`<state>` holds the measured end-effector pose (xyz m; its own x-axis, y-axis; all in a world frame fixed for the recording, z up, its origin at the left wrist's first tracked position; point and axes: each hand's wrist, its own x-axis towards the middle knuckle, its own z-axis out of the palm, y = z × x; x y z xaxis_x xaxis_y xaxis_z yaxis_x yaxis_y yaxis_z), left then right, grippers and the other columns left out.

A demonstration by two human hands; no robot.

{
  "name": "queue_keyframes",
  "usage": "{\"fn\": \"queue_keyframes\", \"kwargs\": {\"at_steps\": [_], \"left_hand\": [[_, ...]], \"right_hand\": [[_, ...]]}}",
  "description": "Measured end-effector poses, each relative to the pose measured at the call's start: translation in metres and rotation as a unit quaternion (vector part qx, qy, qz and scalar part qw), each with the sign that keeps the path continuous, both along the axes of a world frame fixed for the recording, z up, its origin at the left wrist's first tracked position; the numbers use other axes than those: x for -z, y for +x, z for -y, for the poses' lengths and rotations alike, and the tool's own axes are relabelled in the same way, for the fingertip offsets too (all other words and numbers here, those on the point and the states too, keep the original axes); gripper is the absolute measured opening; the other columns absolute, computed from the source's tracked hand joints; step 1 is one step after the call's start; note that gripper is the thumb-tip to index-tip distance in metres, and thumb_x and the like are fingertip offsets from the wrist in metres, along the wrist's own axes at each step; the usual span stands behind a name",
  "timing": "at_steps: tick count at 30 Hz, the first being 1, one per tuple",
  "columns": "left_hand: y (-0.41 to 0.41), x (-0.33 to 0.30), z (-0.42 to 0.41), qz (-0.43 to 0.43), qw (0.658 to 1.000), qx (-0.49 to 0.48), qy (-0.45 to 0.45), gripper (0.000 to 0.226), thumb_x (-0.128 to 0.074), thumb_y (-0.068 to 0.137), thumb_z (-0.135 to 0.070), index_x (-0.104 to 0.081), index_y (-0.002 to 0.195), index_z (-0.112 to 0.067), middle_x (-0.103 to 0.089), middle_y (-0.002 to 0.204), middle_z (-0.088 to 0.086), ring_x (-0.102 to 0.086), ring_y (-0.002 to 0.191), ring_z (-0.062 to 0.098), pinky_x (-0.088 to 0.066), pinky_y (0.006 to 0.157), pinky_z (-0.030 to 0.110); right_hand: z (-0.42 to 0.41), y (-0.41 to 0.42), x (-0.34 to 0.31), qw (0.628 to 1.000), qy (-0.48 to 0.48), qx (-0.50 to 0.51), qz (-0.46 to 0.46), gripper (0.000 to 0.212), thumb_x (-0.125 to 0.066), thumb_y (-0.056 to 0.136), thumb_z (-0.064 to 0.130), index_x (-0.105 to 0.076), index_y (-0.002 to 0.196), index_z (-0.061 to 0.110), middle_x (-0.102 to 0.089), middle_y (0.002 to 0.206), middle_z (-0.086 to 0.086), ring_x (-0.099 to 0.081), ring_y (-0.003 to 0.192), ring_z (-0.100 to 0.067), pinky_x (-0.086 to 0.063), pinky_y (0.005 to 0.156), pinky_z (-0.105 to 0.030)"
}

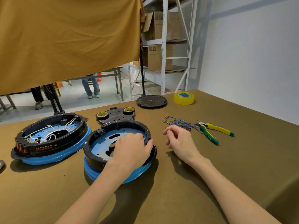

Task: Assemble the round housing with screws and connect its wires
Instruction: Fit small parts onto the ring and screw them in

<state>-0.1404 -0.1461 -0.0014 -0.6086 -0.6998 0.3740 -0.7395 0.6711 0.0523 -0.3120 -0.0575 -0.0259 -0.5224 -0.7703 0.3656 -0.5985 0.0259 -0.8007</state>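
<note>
blue-rimmed round housing [97,152] sits under the left hand [131,151], which grips its right edge; the right hand [179,139] hovers loosely curled, empty, near blue wires [178,121].

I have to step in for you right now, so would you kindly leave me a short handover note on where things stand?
Left hand grips the right rim of the near round housing, steadying it. Right hand hovers loosely curled beside the blue wires, holding nothing visible.

The near housing has no wires inside yet. The second housing, to its left, already has white wires fitted. Pliers lie right of the blue wires.

Left: wire up the near housing. Whether its screws are in is too small to tell.
</note>
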Motion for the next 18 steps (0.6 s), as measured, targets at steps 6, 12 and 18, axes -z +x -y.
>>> {"fn": "queue_keyframes", "kwargs": {"at_steps": [6,12,18], "left_hand": [[0.002,-0.001,0.008,-0.036,0.997,0.007,0.063,0.042,-0.037,0.104,-0.057,-0.048,0.128,-0.024,-0.059,0.076,-0.005,-0.058,0.069,0.014,-0.042,0.054,0.028],[0.002,0.001,0.008,-0.038,0.997,0.010,0.072,0.036,-0.036,0.105,-0.054,-0.044,0.126,-0.026,-0.056,0.077,-0.006,-0.055,0.068,0.012,-0.035,0.050,0.027],[0.001,0.002,0.008,-0.048,0.993,0.015,0.111,0.032,-0.035,0.106,-0.053,-0.041,0.123,-0.027,-0.051,0.094,0.000,-0.054,0.079,0.016,-0.030,0.051,0.024]], "right_hand": [[0.011,-0.060,-0.010,0.945,0.142,0.242,-0.167,0.020,-0.055,0.098,0.018,-0.068,0.113,0.012,-0.063,0.114,-0.013,-0.059,0.107,-0.032,-0.049,0.093,-0.043],[0.021,-0.082,-0.007,0.913,0.237,0.298,-0.147,0.025,-0.046,0.105,0.022,-0.055,0.117,0.002,-0.057,0.125,-0.022,-0.060,0.114,-0.044,-0.047,0.088,-0.044],[0.024,-0.093,-0.005,0.900,0.300,0.275,-0.155,0.034,-0.053,0.101,0.046,-0.059,0.101,0.012,-0.065,0.114,-0.013,-0.060,0.091,-0.033,-0.043,0.073,-0.037]]}}
